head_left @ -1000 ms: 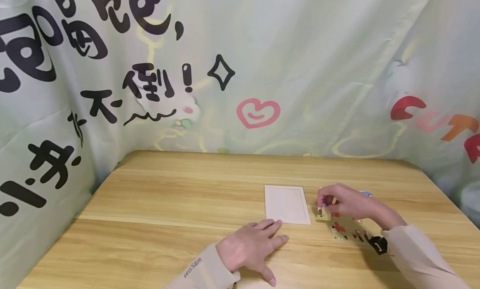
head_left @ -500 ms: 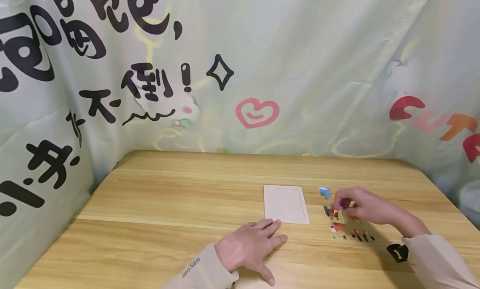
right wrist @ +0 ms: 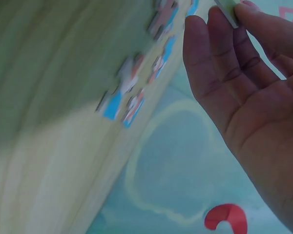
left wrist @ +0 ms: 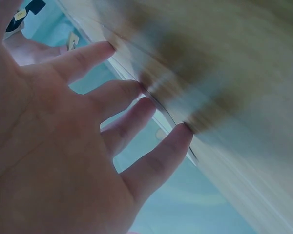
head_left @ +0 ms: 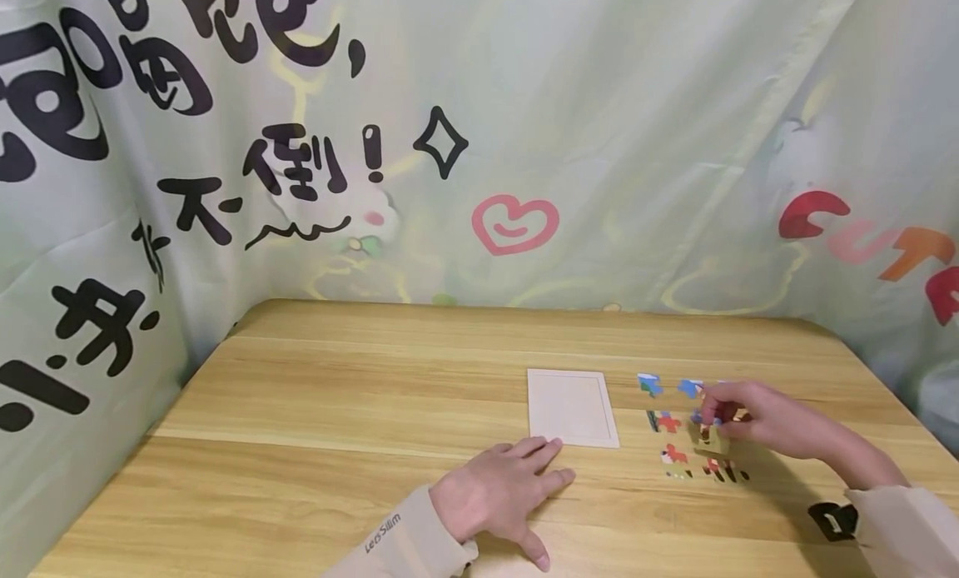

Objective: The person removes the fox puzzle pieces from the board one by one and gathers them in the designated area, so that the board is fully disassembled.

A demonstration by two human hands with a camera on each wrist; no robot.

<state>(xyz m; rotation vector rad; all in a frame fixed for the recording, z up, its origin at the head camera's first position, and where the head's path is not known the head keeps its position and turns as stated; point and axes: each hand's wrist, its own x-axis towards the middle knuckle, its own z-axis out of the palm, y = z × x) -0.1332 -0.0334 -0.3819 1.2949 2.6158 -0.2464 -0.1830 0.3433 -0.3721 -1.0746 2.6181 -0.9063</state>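
Note:
My right hand (head_left: 760, 418) pinches a puzzle piece (head_left: 712, 439) between thumb and fingers, just over the other pieces. In the right wrist view only the pale edge of this piece (right wrist: 228, 11) shows. My left hand (head_left: 505, 493) rests on the table with its fingers spread, fingertips at the near edge of a pale, rectangular puzzle board (head_left: 571, 409). Thin border lines run along that board. Several colourful puzzle pieces lie apart in rows to its right, among them a blue one (head_left: 649, 385) and a red one (head_left: 665, 422). My right hand hides some of them.
The wooden table (head_left: 315, 411) extends on both sides of the board. A printed curtain (head_left: 614, 145) hangs behind it and along the sides. A black band (head_left: 833, 521) shows by the right sleeve (head_left: 891, 520).
My right hand has moved right with the pinched puzzle piece, from beside the board to over the middle pieces, uncovering pieces on the left. My left hand has stayed in place.

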